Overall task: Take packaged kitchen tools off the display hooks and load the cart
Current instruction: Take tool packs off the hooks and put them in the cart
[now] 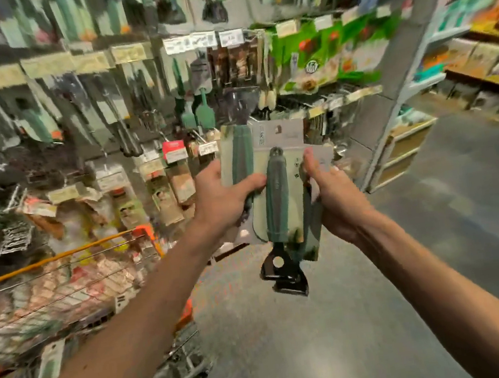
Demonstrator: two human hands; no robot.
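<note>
I hold a small stack of packaged kitchen tools (277,191) in front of me, each a green-handled tool on a pale card; a black metal head pokes out below. My left hand (224,198) grips the stack's left side, thumb across the front. My right hand (331,190) pinches the right edge, thumb on the card. The wire cart (75,294) with an orange rim stands at lower left, below and left of the stack, with several packages inside. Display hooks (124,116) full of hanging tools fill the wall ahead. The view is blurred.
Price tags (191,42) line the rails above the hooks. A shelf end (396,112) with boxed goods stands to the right. Grey floor (437,227) of the aisle spreads out to the right and below my arms.
</note>
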